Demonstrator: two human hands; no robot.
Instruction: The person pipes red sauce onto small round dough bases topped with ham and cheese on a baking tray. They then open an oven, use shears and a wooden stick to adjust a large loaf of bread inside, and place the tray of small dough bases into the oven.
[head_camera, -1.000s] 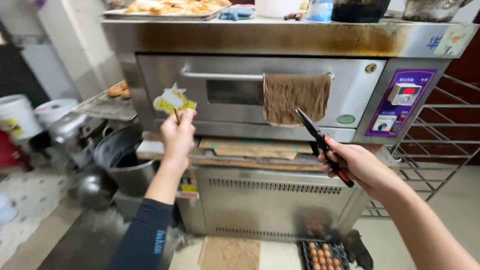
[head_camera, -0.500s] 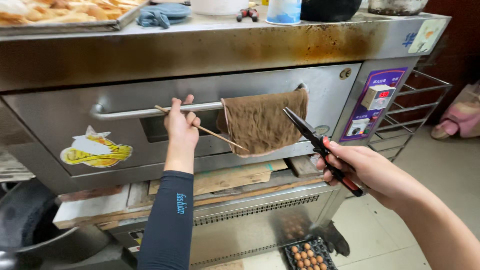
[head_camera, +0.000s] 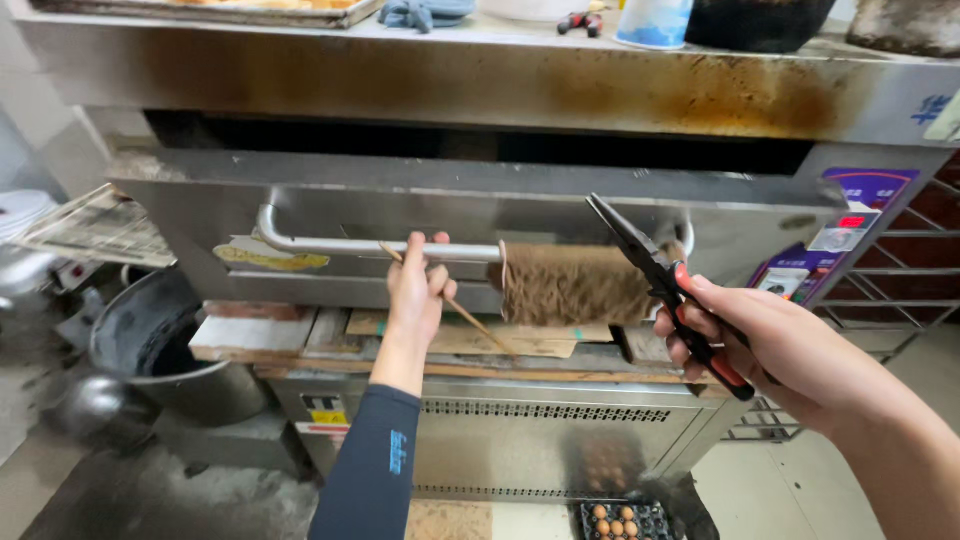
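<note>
1. Steel makes up the oven door (head_camera: 470, 215), which we find tilted outward from the top, with a dark gap showing between its upper edge and the oven body.
2. Our left hand (head_camera: 418, 285) is closed around the door handle (head_camera: 330, 243), a round bar that runs across the door front. The same hand also pins a thin wooden stick (head_camera: 470, 318) against the bar; the stick slants down to the right, past the wrist.
3. Our right hand (head_camera: 765, 345) is clamped on a pair of pliers (head_camera: 665, 285) with red and black grips. The long nose points up and to the left, and its tips look closed. The pliers are clear of the door and touch nothing.
4. A brown cloth (head_camera: 575, 285) hangs over the right end of the handle, just beside the left hand.
5. We judge the step in hand to be opening the oven: the door is partly down, not yet flat.
6. The next move, as we judge it, calls for a steady downward pull on the bar, with the stick kept pinned and the pliers kept well off the hot metal.
7. Below, a carton of eggs (head_camera: 620, 520) sits on the floor and a dark pot (head_camera: 165, 350) stands to the left.
</note>
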